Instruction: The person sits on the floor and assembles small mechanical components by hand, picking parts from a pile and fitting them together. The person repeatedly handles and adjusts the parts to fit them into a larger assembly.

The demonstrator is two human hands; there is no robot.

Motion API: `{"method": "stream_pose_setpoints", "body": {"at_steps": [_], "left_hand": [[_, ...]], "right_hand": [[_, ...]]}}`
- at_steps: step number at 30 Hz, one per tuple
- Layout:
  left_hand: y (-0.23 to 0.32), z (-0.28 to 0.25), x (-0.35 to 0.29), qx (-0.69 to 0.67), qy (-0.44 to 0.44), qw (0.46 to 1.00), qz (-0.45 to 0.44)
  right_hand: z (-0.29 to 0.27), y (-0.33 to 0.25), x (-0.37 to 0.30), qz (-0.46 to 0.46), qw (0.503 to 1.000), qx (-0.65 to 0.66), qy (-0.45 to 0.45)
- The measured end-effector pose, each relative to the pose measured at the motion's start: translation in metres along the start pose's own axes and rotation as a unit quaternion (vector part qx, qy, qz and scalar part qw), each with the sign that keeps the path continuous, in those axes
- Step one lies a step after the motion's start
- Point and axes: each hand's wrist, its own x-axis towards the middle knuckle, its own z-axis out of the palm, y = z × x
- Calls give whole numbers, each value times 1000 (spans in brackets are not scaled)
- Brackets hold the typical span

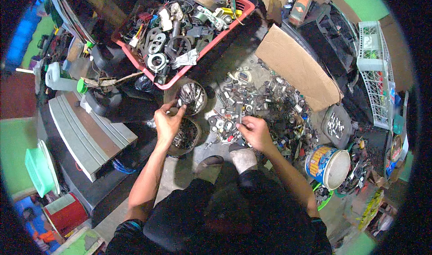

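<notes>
My left hand hovers at the near rim of a round tin full of bolts, fingers pinched as if on a small metal piece; what it holds is too small to tell. A second round tin of metal parts sits just under that hand. My right hand grips a short dark bolt upright at the near edge of a spread pile of nuts, bolts and washers on the floor.
A red crate of engine parts stands beyond the tins. Flat cardboard lies at the right of the pile. A blue tin with a white lid, a black tray of bolts, a white basket and a grey amplifier-like box surround me.
</notes>
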Motion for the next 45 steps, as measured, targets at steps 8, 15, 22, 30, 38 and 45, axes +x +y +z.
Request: {"method": "stream_pose_setpoints", "body": {"at_steps": [8,15,22,30,38,45], "left_hand": [[21,0,-21,-139,24,987,-71],[34,17,-32,-118,1,993,-15],[67,67,-31,-88,-211,969,92],[58,143,-24,35,-249,942,223],[41,178,-30,53,-221,945,234],[53,164,-38,10,-226,969,99]], "right_hand": [[50,-71,58,-126,991,7,-42],[14,30,25,-95,991,1,93],[-34,73,-11,-7,971,-134,199],[-44,53,-1,-121,915,-376,83],[-41,60,-5,-86,916,-391,18],[-43,65,-14,-70,962,-252,83]]}}
